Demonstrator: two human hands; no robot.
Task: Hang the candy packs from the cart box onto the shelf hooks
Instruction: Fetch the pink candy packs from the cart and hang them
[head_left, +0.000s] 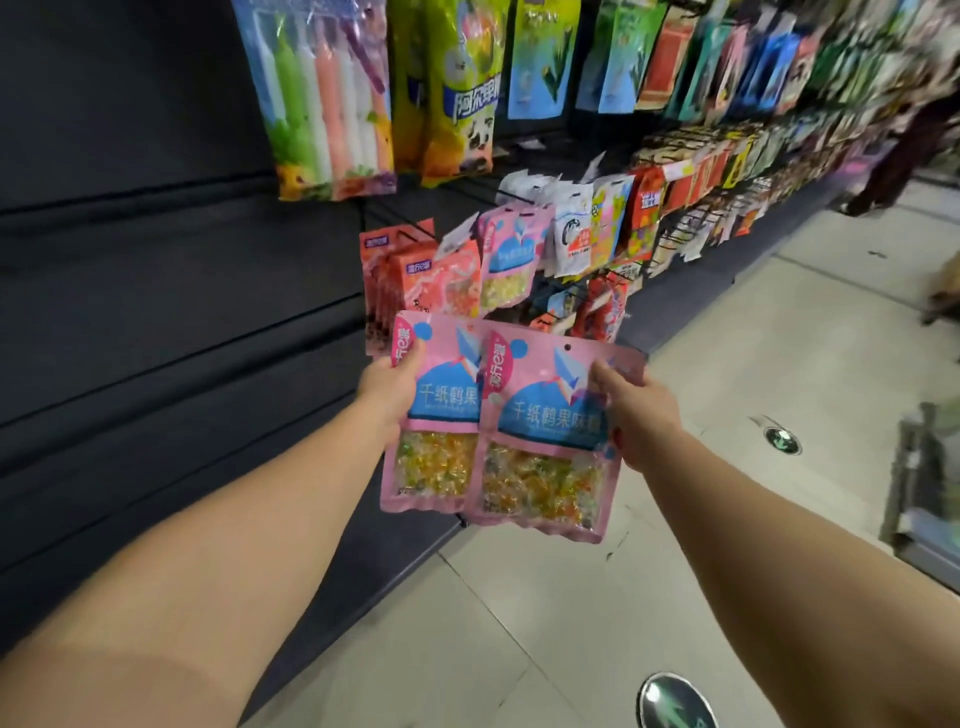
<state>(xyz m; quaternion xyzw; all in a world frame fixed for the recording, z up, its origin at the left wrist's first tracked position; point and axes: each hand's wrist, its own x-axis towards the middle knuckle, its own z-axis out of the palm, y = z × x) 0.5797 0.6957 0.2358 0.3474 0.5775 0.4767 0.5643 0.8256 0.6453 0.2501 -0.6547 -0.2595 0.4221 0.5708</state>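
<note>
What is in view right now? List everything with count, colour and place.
held candy packs: at least two, pink with blue panel, overlapping, in front of the shelf
hanging matching pack: one visible, pink, on a hook above
red-orange packs: several, left of it
ice-pop bag: one, multicoloured, top row
shelf: dark, left
floor: pale tiles, right
left hand: grips the left pack
right hand: grips the right pack

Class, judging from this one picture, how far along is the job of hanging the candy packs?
Done: one matching pink pack already hangs on a shelf hook. In hand: the left hand grips one pink pack, the right hand another. Left: hooking both; the cart box is out of view.
</note>
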